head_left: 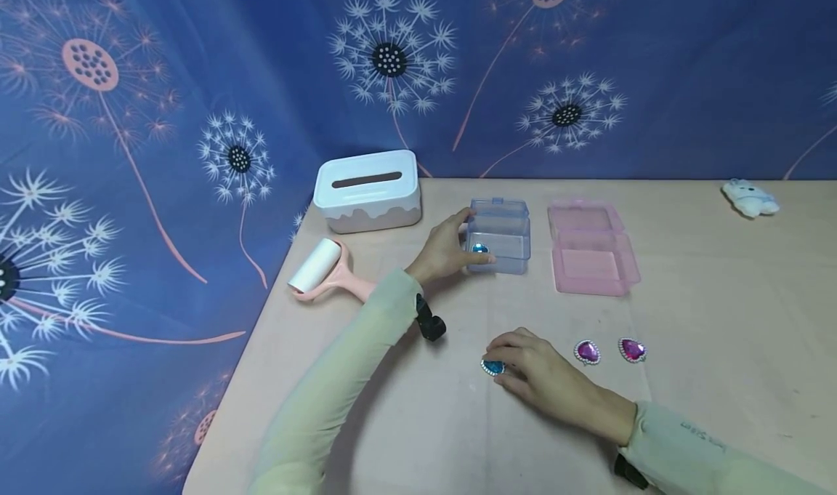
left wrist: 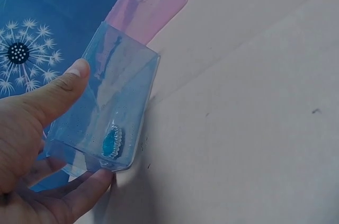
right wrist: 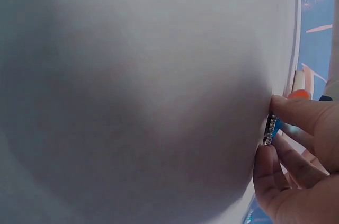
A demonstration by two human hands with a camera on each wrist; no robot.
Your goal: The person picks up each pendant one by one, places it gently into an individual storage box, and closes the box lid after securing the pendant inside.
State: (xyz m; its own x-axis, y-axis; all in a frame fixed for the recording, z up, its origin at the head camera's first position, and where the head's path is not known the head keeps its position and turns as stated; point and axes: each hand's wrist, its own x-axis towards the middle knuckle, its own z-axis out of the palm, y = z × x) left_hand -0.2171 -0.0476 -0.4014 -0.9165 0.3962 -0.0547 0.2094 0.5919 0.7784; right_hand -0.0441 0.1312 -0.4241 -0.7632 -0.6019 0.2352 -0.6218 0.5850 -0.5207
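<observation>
Glinting, silver-beaded teal gem [head_left: 493, 368] in the right hand [head_left: 539, 375]

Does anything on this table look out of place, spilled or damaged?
Nothing looks spilled or damaged: the blue box and pink box lie open and seem intact. Only the small white object seems stray, lying alone near the back edge of the table.

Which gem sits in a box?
The blue gem inside the blue box; the right hand holds the other blue gem, and both pink gems lie on the table.
</observation>
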